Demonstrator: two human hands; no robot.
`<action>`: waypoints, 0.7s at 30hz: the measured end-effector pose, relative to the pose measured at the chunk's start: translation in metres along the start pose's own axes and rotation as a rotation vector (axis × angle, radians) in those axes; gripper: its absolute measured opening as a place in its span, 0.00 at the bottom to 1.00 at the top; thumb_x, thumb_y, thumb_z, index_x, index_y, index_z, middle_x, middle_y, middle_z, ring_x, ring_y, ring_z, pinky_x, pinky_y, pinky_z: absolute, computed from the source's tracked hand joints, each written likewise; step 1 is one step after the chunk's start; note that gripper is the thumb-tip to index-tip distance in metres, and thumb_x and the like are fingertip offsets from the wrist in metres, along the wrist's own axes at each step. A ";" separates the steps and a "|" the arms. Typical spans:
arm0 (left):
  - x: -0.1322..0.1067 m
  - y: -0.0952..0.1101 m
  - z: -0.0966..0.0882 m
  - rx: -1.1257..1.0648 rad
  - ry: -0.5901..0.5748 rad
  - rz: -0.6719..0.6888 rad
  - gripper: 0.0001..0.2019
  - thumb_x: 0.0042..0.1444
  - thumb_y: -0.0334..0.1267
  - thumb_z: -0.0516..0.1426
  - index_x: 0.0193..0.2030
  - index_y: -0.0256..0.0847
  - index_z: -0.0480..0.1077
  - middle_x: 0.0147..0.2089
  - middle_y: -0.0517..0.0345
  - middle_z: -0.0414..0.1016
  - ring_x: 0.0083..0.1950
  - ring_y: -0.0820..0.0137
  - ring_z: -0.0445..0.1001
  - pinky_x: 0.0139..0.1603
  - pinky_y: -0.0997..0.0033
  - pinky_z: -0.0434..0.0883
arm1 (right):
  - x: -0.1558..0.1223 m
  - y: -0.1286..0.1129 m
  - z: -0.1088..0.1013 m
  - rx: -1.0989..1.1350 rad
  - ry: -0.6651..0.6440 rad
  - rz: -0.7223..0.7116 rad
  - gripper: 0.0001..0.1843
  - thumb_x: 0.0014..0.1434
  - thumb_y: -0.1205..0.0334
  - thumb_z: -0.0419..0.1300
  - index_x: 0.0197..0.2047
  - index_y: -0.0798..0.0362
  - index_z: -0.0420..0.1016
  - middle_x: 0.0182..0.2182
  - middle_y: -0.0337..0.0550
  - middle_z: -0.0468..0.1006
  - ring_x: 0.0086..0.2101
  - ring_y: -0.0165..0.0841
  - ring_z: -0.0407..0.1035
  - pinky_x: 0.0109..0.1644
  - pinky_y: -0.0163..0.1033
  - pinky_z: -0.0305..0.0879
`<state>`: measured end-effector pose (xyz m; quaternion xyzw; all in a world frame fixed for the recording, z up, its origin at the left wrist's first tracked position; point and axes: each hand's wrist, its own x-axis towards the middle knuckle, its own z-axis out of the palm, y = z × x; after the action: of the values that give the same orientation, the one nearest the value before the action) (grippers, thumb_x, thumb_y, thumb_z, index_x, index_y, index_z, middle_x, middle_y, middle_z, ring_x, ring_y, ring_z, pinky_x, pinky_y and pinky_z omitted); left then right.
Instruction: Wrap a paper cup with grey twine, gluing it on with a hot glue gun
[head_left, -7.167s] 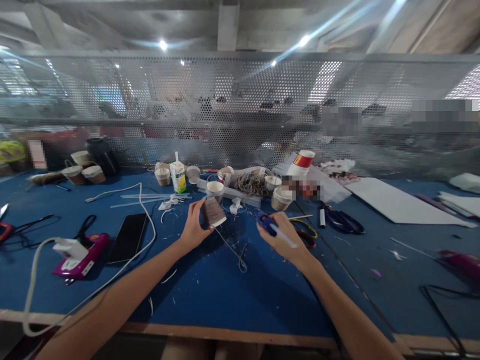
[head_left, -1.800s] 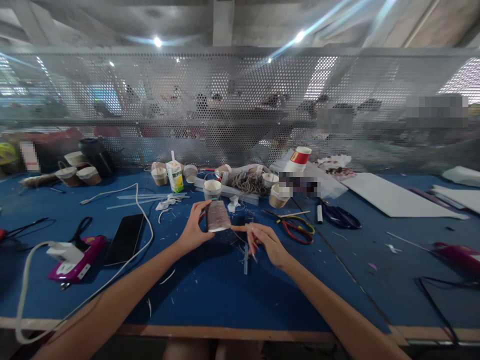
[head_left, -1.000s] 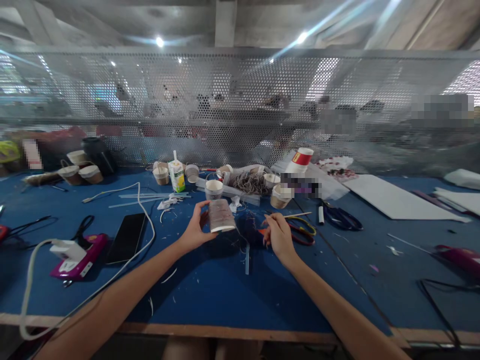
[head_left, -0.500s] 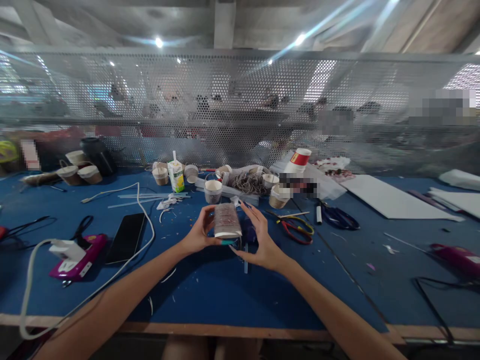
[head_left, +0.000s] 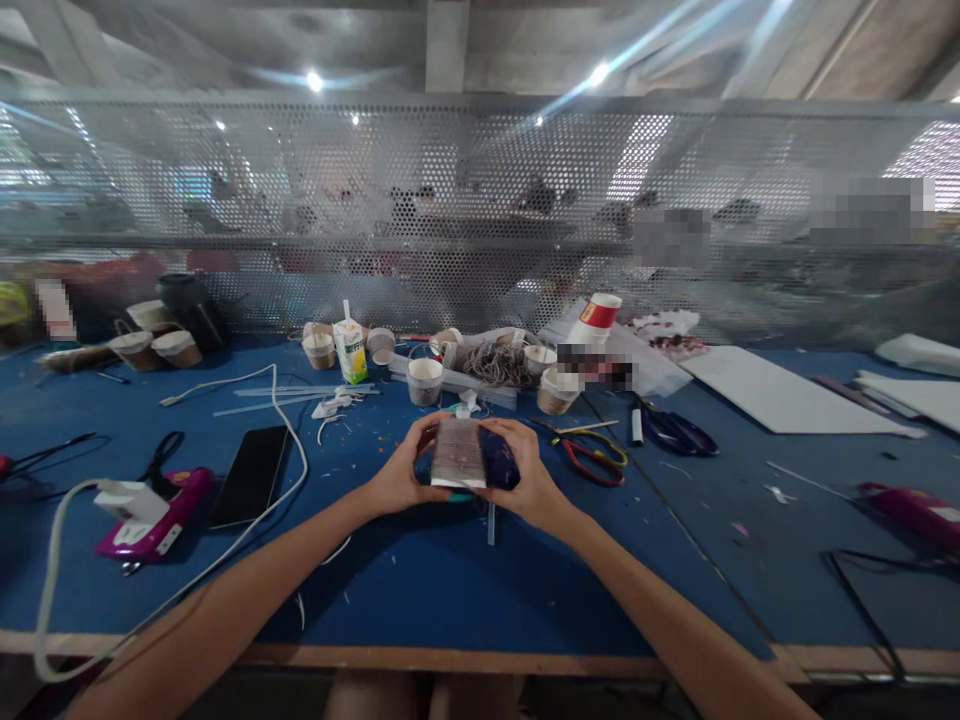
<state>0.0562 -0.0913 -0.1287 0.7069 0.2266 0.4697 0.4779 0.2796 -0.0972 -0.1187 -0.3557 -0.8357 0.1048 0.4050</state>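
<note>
Fingers of left hand [head_left: 397,480] and right hand [head_left: 531,486] closed round twine-wrapped cup [head_left: 457,455] above desk [head_left: 450,590]; pressing twine down, apparently.

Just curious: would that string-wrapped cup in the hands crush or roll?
Probably light and crushable: the string-wrapped cup resembles the paper cups. Left hand and right hand clasp its string, likely grippy. Round: may roll.
</note>
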 end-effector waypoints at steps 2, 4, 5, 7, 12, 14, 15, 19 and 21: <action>-0.001 0.004 0.001 0.065 -0.016 0.031 0.46 0.41 0.43 0.68 0.64 0.44 0.48 0.67 0.41 0.53 0.68 0.53 0.56 0.67 0.50 0.56 | -0.002 0.001 0.002 0.024 0.004 0.002 0.40 0.49 0.52 0.66 0.60 0.51 0.53 0.55 0.55 0.61 0.57 0.48 0.59 0.62 0.55 0.58; -0.003 0.006 0.002 0.132 -0.019 0.058 0.45 0.43 0.41 0.67 0.65 0.43 0.48 0.67 0.41 0.50 0.68 0.53 0.55 0.68 0.51 0.56 | -0.003 0.002 0.004 0.047 0.008 0.005 0.41 0.49 0.54 0.66 0.61 0.51 0.51 0.55 0.54 0.61 0.58 0.47 0.59 0.62 0.53 0.58; -0.004 0.006 0.002 0.162 -0.016 0.069 0.44 0.44 0.39 0.67 0.65 0.44 0.48 0.67 0.42 0.50 0.68 0.53 0.55 0.68 0.51 0.56 | -0.003 0.002 0.004 0.054 0.008 0.000 0.40 0.50 0.55 0.66 0.61 0.51 0.50 0.55 0.54 0.61 0.58 0.46 0.59 0.62 0.53 0.58; -0.004 0.005 0.001 0.213 0.004 0.087 0.42 0.45 0.37 0.66 0.65 0.44 0.49 0.66 0.43 0.51 0.68 0.53 0.55 0.67 0.51 0.57 | -0.003 0.000 0.005 0.051 0.006 -0.020 0.39 0.52 0.57 0.64 0.61 0.50 0.49 0.56 0.54 0.61 0.58 0.45 0.59 0.63 0.53 0.57; -0.004 0.001 -0.003 0.340 0.090 0.115 0.40 0.43 0.35 0.65 0.63 0.46 0.54 0.61 0.46 0.55 0.64 0.55 0.58 0.65 0.51 0.60 | 0.004 -0.014 -0.006 0.003 -0.048 -0.134 0.41 0.50 0.59 0.66 0.60 0.52 0.46 0.61 0.61 0.57 0.62 0.48 0.54 0.65 0.59 0.48; -0.003 0.001 -0.004 0.391 0.138 0.101 0.40 0.43 0.34 0.65 0.63 0.46 0.54 0.59 0.47 0.57 0.64 0.55 0.58 0.65 0.51 0.60 | 0.006 -0.020 -0.014 -0.051 -0.049 -0.208 0.36 0.50 0.62 0.65 0.56 0.51 0.50 0.63 0.61 0.56 0.62 0.49 0.51 0.66 0.64 0.41; -0.002 0.001 -0.005 0.413 0.166 0.087 0.40 0.42 0.34 0.65 0.63 0.46 0.55 0.59 0.48 0.57 0.63 0.55 0.59 0.64 0.51 0.61 | 0.006 -0.022 -0.018 -0.081 -0.049 -0.244 0.31 0.50 0.64 0.63 0.53 0.50 0.52 0.63 0.59 0.58 0.63 0.49 0.50 0.66 0.66 0.38; 0.001 0.001 -0.007 0.439 0.265 0.031 0.39 0.40 0.31 0.65 0.61 0.45 0.57 0.56 0.49 0.58 0.60 0.56 0.62 0.61 0.51 0.63 | 0.003 -0.025 -0.028 -0.108 -0.104 -0.375 0.14 0.50 0.67 0.58 0.40 0.46 0.60 0.56 0.45 0.71 0.61 0.47 0.53 0.65 0.70 0.33; 0.002 0.001 -0.008 0.436 0.299 0.010 0.39 0.38 0.29 0.64 0.60 0.44 0.58 0.55 0.49 0.59 0.58 0.57 0.63 0.60 0.51 0.64 | 0.000 -0.025 -0.027 -0.084 -0.141 -0.407 0.11 0.51 0.67 0.56 0.37 0.47 0.62 0.52 0.42 0.75 0.60 0.46 0.55 0.64 0.70 0.36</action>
<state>0.0501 -0.0867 -0.1259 0.7171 0.3870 0.5113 0.2730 0.2873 -0.1183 -0.0898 -0.1879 -0.9202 0.0104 0.3433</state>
